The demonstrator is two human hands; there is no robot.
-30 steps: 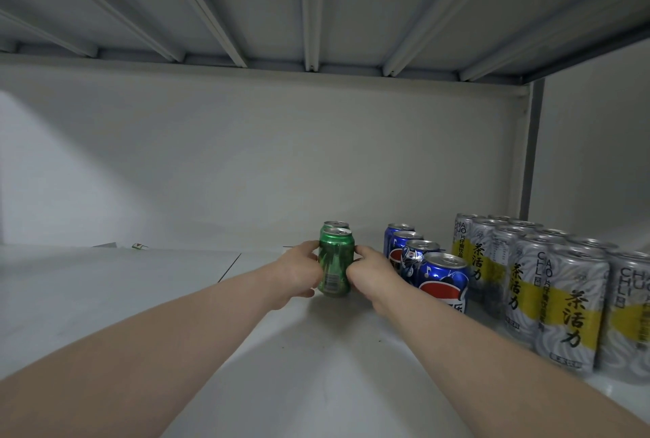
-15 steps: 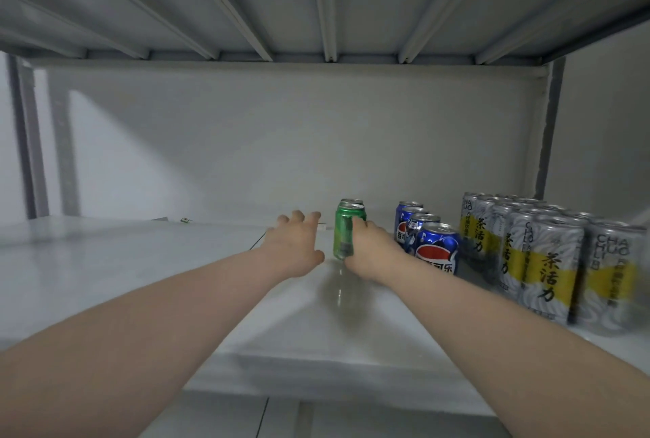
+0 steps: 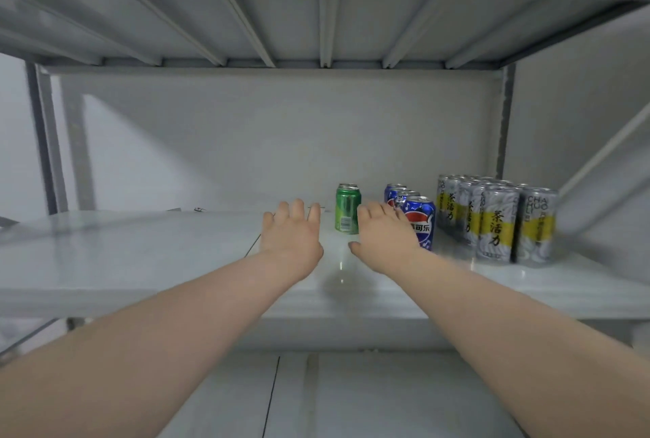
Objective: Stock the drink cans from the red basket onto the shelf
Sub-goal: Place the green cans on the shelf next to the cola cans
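- A green can [image 3: 348, 213] stands upright on the white shelf [image 3: 140, 254], between the 2 grips. The rim of a 2nd green can shows just behind it.
- Left grip [image 3: 292, 235]: fingers straight and spread, holding nothing. The green can is at its 2 o'clock, a small gap away.
- Right grip [image 3: 384, 239]: fingers straight and loosely together, holding nothing. The green can is at its 11 o'clock, just beside the forefinger; I cannot tell whether they touch.
- At 3 o'clock from the green can is a row of blue cola cans [image 3: 424, 223], partly hidden by the right grip. Beyond them, also at 3 o'clock, is a block of silver-and-yellow tea cans [image 3: 497, 226].
- Overhead is the ribbed grey underside of an upper shelf [image 3: 281, 29]. Behind is a white back wall [image 3: 246, 142]. A grey upright post [image 3: 45, 142] stands at 9 o'clock.
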